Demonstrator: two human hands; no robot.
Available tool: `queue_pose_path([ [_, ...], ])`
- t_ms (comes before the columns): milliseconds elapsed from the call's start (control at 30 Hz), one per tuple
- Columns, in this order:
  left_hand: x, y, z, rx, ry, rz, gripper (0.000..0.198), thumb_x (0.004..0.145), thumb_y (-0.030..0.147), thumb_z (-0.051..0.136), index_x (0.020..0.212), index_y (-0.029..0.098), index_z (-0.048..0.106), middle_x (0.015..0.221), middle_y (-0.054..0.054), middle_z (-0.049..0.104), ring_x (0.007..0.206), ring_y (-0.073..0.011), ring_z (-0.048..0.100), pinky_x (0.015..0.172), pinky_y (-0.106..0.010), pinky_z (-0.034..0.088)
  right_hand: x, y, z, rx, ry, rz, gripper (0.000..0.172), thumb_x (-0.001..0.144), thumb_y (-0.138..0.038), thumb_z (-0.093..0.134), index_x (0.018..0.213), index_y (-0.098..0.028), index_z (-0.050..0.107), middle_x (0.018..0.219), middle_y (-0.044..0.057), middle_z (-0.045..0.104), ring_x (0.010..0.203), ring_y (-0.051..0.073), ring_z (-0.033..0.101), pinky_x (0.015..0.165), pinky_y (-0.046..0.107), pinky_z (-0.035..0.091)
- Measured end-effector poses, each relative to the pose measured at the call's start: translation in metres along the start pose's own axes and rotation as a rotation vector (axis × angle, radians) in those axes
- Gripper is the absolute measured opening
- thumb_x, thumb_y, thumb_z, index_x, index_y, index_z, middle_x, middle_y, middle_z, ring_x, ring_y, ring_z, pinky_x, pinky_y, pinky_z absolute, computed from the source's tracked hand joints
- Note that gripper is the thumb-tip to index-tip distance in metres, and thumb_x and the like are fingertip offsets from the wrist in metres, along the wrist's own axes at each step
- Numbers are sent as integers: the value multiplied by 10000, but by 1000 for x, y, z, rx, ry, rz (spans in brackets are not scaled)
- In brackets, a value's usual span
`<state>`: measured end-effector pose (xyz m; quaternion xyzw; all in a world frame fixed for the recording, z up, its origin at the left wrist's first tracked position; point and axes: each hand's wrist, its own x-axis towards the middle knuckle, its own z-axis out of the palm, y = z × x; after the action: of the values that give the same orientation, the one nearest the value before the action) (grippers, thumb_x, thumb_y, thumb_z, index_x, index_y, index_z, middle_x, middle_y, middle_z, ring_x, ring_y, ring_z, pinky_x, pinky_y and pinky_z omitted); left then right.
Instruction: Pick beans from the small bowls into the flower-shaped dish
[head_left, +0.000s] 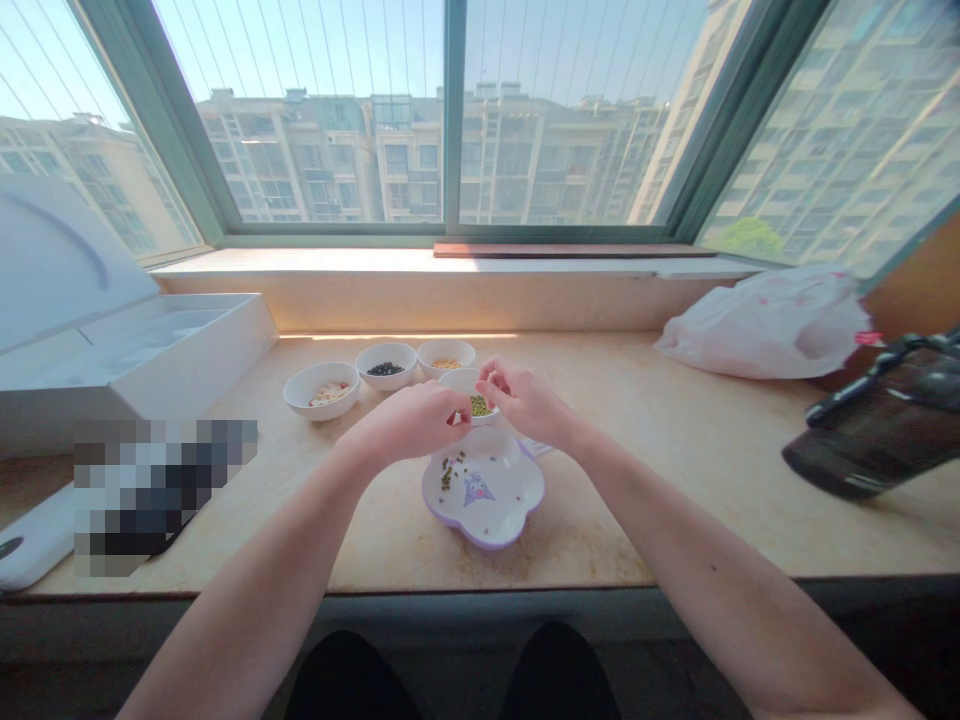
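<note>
Both my hands are over a small white bowl [450, 379] of green mung beans [480, 405]. My left hand [412, 420] is at its left and near side, fingers curled and pressed together; what they hold, if anything, is hidden. My right hand [525, 398] is at the bowl's right rim with thumb and fingers pinched, and I cannot make out anything between them. Just in front of the bowl lies a purple-rimmed, scalloped white plate [517, 500] with a cartoon figure. Several mung beans [448, 472] lie on its left part.
Behind my left hand stand white bowls of pale flat pieces [328, 394], black beans [385, 369] and yellow grains [448, 364]. An open white box [187, 350] and a blurred dark item [172, 490] are at left. A plastic bag [765, 325] and a dark container [862, 440] are at right.
</note>
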<state>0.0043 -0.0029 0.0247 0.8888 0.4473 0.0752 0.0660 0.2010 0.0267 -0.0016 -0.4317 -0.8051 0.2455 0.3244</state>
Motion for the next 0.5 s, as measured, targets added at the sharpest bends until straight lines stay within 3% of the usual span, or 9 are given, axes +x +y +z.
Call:
queue_pose_path([
  [167, -5, 12, 8, -61, -158, 48, 188, 826, 149, 539, 738, 212, 692, 727, -29, 679, 650, -162, 569, 637, -298, 406, 3, 11, 5, -224, 98, 59, 191, 988, -228, 462, 1018, -190, 647, 818, 31, 700, 718, 157, 596, 658, 269, 367],
  [333, -4, 19, 23, 1, -159, 34, 149, 800, 104, 612, 761, 213, 706, 827, -38, 710, 736, -183, 622, 659, -282, 415, 3, 11, 5, -243, 83, 71, 202, 981, -225, 494, 1059, -194, 678, 883, 43, 732, 734, 154, 614, 673, 264, 385],
  [500, -2, 19, 27, 97, -198, 8, 186, 824, 135, 579, 837, 211, 748, 904, -71, 744, 797, -212, 643, 679, -295, 431, 2, 8, 5, -238, 46, 51, 201, 980, -241, 501, 1034, -190, 689, 857, 37, 727, 695, 148, 598, 655, 265, 380],
])
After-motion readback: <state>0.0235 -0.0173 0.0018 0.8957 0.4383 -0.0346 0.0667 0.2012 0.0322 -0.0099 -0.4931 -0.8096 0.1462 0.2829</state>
